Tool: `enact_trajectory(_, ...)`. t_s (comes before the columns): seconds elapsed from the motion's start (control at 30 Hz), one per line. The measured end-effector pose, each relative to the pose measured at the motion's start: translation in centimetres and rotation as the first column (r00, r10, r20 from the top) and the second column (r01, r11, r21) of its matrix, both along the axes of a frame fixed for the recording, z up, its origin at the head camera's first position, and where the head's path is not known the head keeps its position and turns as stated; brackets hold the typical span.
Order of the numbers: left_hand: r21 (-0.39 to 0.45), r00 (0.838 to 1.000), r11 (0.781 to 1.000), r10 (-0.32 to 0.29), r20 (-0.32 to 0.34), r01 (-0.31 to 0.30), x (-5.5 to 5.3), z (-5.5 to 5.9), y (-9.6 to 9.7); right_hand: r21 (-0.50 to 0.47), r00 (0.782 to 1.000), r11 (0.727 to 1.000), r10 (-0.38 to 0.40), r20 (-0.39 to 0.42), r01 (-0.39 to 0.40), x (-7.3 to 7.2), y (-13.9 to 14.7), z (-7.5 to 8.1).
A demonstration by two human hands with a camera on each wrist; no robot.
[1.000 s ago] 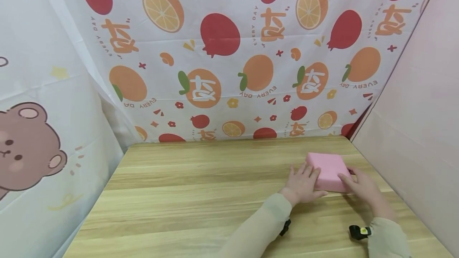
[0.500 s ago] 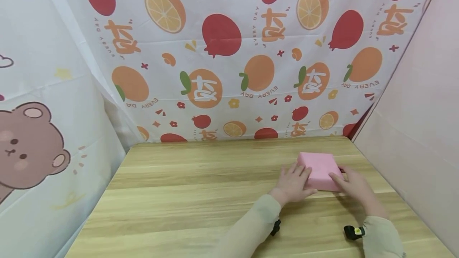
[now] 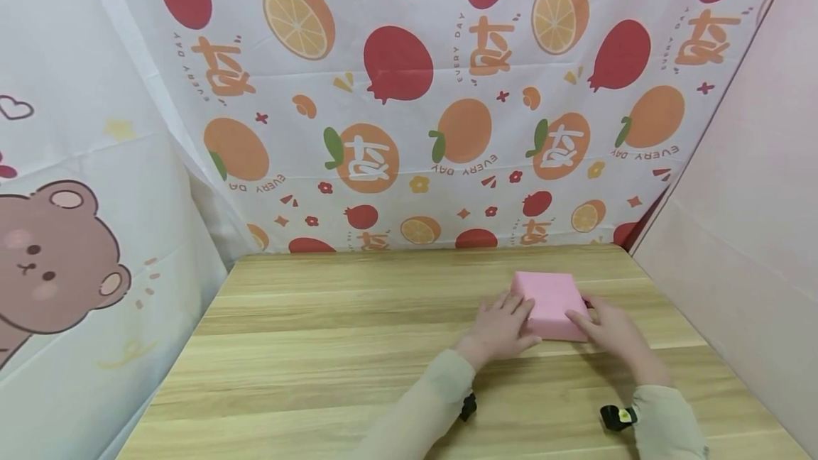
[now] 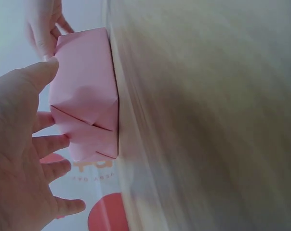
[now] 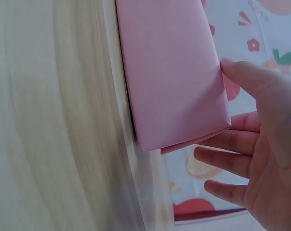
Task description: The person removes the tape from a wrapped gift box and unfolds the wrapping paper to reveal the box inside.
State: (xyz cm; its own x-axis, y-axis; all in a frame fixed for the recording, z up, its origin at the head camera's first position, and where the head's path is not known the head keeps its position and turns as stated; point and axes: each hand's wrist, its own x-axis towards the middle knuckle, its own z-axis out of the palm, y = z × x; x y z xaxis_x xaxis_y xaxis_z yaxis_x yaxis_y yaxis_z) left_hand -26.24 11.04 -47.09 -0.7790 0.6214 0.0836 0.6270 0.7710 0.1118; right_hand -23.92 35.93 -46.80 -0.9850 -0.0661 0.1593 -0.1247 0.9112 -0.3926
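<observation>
A pink paper-wrapped box (image 3: pixel 552 300) lies flat on the wooden table, towards its right side. Folded paper flaps show on the box's end (image 4: pixel 85 130) in the left wrist view. My left hand (image 3: pixel 498 329) is at the box's left side, fingers spread and nearly straight, fingertips touching it. On the opposite side, my right hand (image 3: pixel 613 332) touches the box's right end, its thumb at the top edge. The right wrist view shows my right-hand fingers (image 5: pixel 227 161) extended, some partly hidden behind the box's end.
The wooden table (image 3: pixel 319 346) stretches left and towards me. A fruit-print cloth (image 3: pixel 409 91) hangs along its back edge. A bear-print cloth (image 3: pixel 57 254) stands on the left and a pale cloth wall (image 3: pixel 735 233) on the right. Both wrists carry black straps.
The pink box has slid left along the table, with both hands staying against its sides and moving left with it. The head view has shifted slightly.
</observation>
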Motion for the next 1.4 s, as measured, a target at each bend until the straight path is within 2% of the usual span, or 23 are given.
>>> enact_trajectory(0.4, 0.037, 0.999, 0.999, -0.002, 0.052, 0.0, 0.2, 0.2, -3.7, -0.002, 0.998, 0.998, 0.068, -0.015, -0.068, 0.1, -3.5, 0.6)
enact_trajectory(0.73, 0.082, 0.997, 0.996, 0.01, 0.073, -0.016, 0.7, 0.6, -7.6, 0.012, 0.989, 0.991, 0.132, -0.065, -0.131, 0.3, -6.6, 0.2)
enact_trajectory(0.9, 0.069, 0.997, 0.997, 0.027, 0.071, -0.032, 1.0, 1.1, -9.7, -0.021, 0.982, 0.984, 0.175, -0.075, -0.177, 0.3, -8.2, -0.2)
enact_trajectory(1.1, 0.044, 0.998, 0.998, 0.039, 0.058, -0.042, 1.6, 1.8, -11.8, 0.006, 0.968, 0.974, 0.226, -0.108, -0.227, 0.4, -10.1, -0.5)
enact_trajectory(1.27, 0.043, 0.998, 0.998, 0.04, 0.049, -0.042, 2.1, 1.8, -13.6, -0.007, 0.965, 0.968, 0.251, -0.079, -0.252, 0.5, -11.6, -0.5)
enact_trajectory(1.4, 0.079, 0.998, 0.996, 0.039, 0.048, -0.043, 2.5, 1.7, -14.9, -0.01, 0.964, 0.965, 0.26, -0.055, -0.261, 0.6, -12.8, -0.3)
